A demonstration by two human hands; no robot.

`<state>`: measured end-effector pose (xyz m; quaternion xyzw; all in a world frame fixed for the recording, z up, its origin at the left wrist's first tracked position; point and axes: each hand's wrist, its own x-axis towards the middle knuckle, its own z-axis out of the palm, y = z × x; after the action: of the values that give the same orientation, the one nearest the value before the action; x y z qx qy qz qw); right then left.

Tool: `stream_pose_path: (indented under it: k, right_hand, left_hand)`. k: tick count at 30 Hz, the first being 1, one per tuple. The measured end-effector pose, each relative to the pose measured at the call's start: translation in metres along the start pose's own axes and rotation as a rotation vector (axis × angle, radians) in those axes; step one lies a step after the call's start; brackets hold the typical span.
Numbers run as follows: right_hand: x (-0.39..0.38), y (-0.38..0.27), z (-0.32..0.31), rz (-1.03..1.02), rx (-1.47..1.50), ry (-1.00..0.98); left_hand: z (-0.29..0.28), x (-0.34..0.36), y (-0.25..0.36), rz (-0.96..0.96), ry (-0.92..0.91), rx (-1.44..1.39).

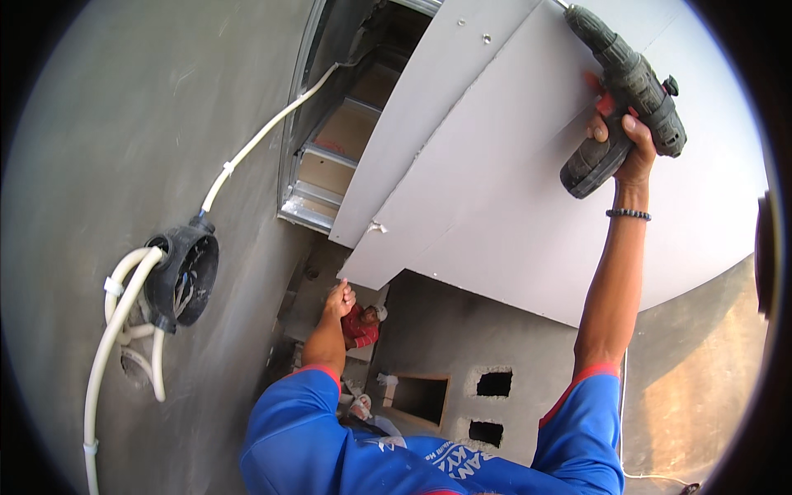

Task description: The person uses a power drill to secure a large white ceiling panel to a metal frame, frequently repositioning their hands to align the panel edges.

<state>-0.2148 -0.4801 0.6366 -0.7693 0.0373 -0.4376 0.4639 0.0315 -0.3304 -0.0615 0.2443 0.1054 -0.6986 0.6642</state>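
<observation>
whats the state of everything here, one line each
Drill: raised, running or not unclear
Right hand: closed around drill
White panels: overhead, seam showing
Left hand: fingers curled, by panels' lower corner
Metal frame: partly exposed
Junction box: open, wires visible
White conduit: bent

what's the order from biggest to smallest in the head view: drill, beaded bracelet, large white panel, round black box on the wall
1. Large white panel
2. Drill
3. Round black box
4. Beaded bracelet

This ranks apparent size only.
</observation>
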Motion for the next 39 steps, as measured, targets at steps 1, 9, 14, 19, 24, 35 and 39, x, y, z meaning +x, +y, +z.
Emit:
stream_pose_path:
  k: [1,9,14,19,24,35,39]
  right_hand:
    - [-0.001,-0.003,0.004,-0.002,-0.012,0.015]
    - [-0.001,-0.008,0.009,-0.005,-0.001,0.065]
    - [-0.006,-0.014,0.001,0.010,0.021,0.051]
    - [-0.006,-0.014,-0.003,-0.017,0.052,0.054]
    - [-0.010,-0.018,-0.004,-0.060,0.114,0.097]
    - [0.000,-0.040,0.020,-0.177,0.090,0.233]
    - [0.019,-0.055,0.033,-0.234,0.093,0.275]
  left_hand:
    - [0.000,0.004,-0.002,0.008,-0.020,-0.010]
    - [-0.010,0.014,0.004,-0.035,-0.114,-0.050]
    - [-0.005,0.013,-0.004,0.091,-0.004,-0.069]
    - [0.004,-0.012,0.013,0.215,0.115,-0.009]
    - [0.018,-0.051,0.052,0.367,0.146,0.021]
    - [0.056,-0.109,0.137,0.326,0.173,0.165]
    - [0.077,-0.114,0.177,0.350,0.063,0.188]
